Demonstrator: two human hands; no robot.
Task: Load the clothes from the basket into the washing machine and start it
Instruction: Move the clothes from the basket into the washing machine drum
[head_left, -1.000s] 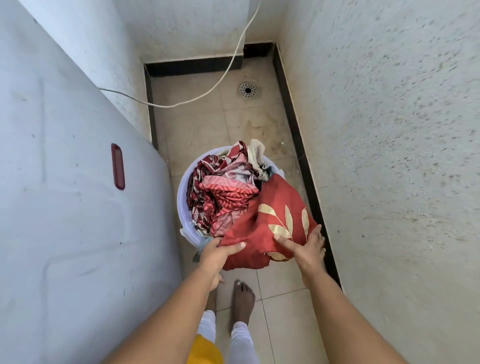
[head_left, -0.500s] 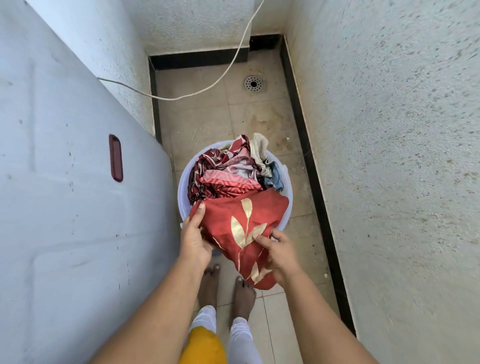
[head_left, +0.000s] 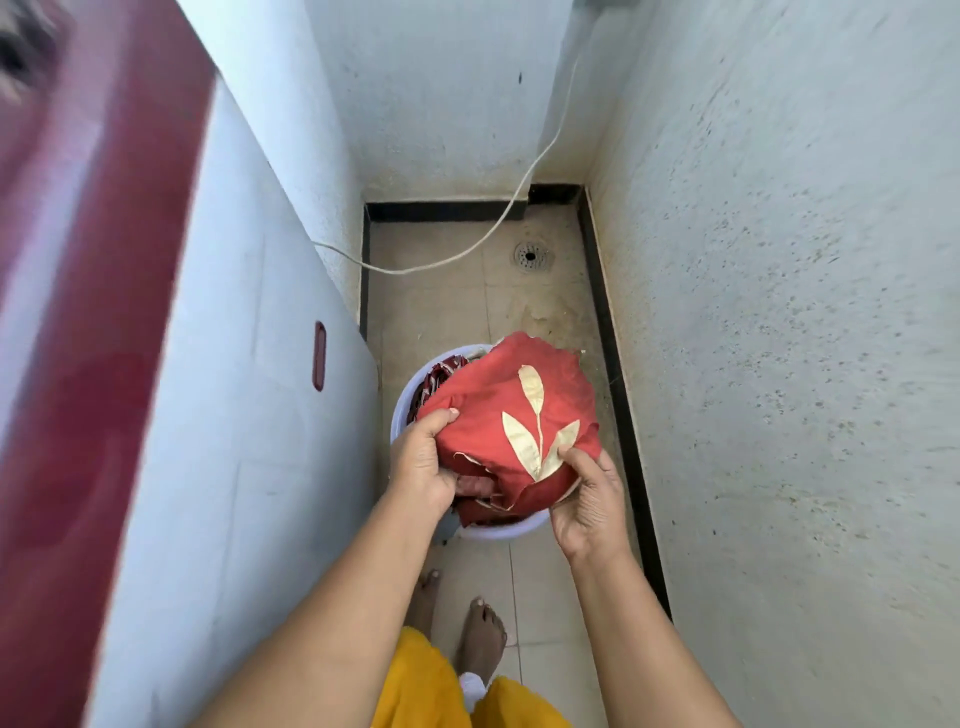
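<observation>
We have the red cloth (head_left: 519, 410) with the gold leaf motif bunched between both hands, above the basket (head_left: 498, 531). Our left hand (head_left: 423, 462) grips its left edge, thumb on top and fingers curled beneath. Our right hand (head_left: 589, 499) pinches the near right corner, thumb pressed by the leaf and palm turned up under the folds. Both hands are clamped on the cloth and hold nothing else. The cloth covers most of the basket. Only a strip of other clothes (head_left: 441, 376) shows at the far left of the rim, so we judge most of the load is not yet moved.

The coming move turns on where the machine (head_left: 234, 415) lies. It is directly to our left, its white side just beside the basket and its dark red lid (head_left: 88, 260) well above the hands. So the cloth has to go up and leftward. The left hand is nearer the machine and would lead, while the right would follow with the trailing corner. The bundle is crumpled and has no clear long axis, so we expect no turning, only a lift high enough that loose folds clear the top edge. The lid is blurred at the edge of view, and we cannot tell whether it is open. The wall (head_left: 779, 364) close on our right leaves little room that way.
</observation>
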